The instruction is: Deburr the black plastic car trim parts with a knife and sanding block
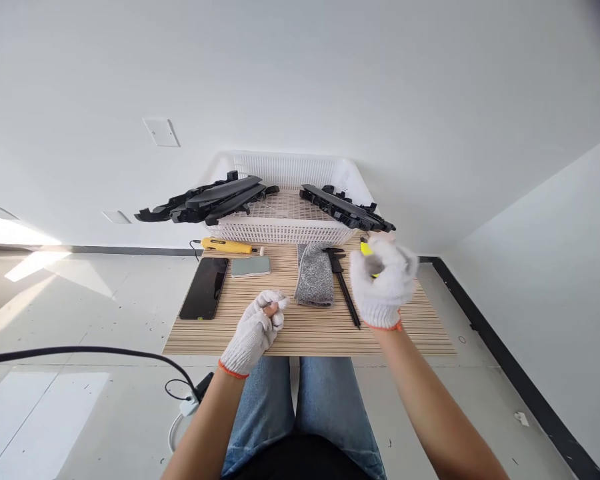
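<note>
My left hand (260,327), in a white knit glove with an orange cuff, is over the table's front part with its fingers curled in. A bare thumb tip shows, and I see nothing held in it. My right hand (386,277), gloved alike and blurred by motion, is at the right, its thumb and fingers curved apart. A yellow object (366,249) is partly hidden behind it; I cannot tell its kind. Left of that hand lie a black caliper (344,283) and a folded grey cloth (315,275).
A white plastic basket (285,231) stands at the back, black plastic parts (220,200) and another black part (345,207) resting across it. A yellow corded rotary tool (227,246), a grey-green block (251,267) and a black phone (205,289) lie left on the slatted-pattern table (310,337).
</note>
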A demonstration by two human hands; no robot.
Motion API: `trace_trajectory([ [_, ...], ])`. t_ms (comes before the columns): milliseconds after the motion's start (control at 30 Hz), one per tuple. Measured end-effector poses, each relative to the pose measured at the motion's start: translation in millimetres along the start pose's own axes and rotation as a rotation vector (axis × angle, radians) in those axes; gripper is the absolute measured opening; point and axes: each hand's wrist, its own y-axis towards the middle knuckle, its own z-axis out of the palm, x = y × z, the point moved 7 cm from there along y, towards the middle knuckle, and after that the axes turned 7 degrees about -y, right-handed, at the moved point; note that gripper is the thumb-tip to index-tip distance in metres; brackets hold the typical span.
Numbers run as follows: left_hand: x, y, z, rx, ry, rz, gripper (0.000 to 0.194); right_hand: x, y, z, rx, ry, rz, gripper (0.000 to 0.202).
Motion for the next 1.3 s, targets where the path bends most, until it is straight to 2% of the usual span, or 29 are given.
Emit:
trace_trajectory([
  [67, -0.6, 1.2, -0.7, -0.005, -0.032, 0.011, 0.023, -0.2, 24.4, -5.7, -0.081, -0.078, 0.032, 0.05],
  [100, -0.7, 1.8, -1.0, -0.004, -0.05, 0.011, 0.023, 0.1, 35.8, -2.8, -0.052, -0.116, 0.017, 0.052],
  [233, 0.8, 4.9, -3.0, 0.009, -0.097, -0.006, 0.022, -3.8, 62.1, 20.9, 0.203, -0.183, -0.078, 0.047],
  [333, 2.7, 7.5, -4.7, 0.011, -0.103, -0.024, 0.021, -2.2, 67.0, 27.3, 0.267, -0.209, -0.12, 0.049],
  [567, 1.8, 7.3, -0.5, 0.021, -0.104, -0.049, 0.023, 26.6, 67.7, 23.7, 0.34, -0.206, -0.255, 0.061],
  [733, 3.3, 7.9, -1.5, 0.05, -0.102, -0.063, 0.026, 38.1, 68.3, 20.3, 0.354, -0.206, -0.308, 0.048],
  [833, 3.9, 8.3, -3.1, 0.048, -0.101, -0.058, 0.024, 40.0, 72.5, 19.9, 0.396, -0.262, -0.289, 0.043],
  [967, 2.9, 6.2, -3.1, 0.041, -0.107, -0.05, 0.021, 38.7, 80.0, 22.6, 0.548, -0.395, -0.219, 0.041],
  [1167, 2.5, 5.1, -4.9, 0.03, -0.125, -0.056, 0.028, 48.3, 95.2, 31.1, 0.787, -0.564, -0.252, 0.042],
  [1300, 1.5, 5.2, -6.7, 0.027, -0.137, -0.043, 0.028, 52.6, 105.8, 37.0, 0.949, -0.58, -0.219, 0.04],
])
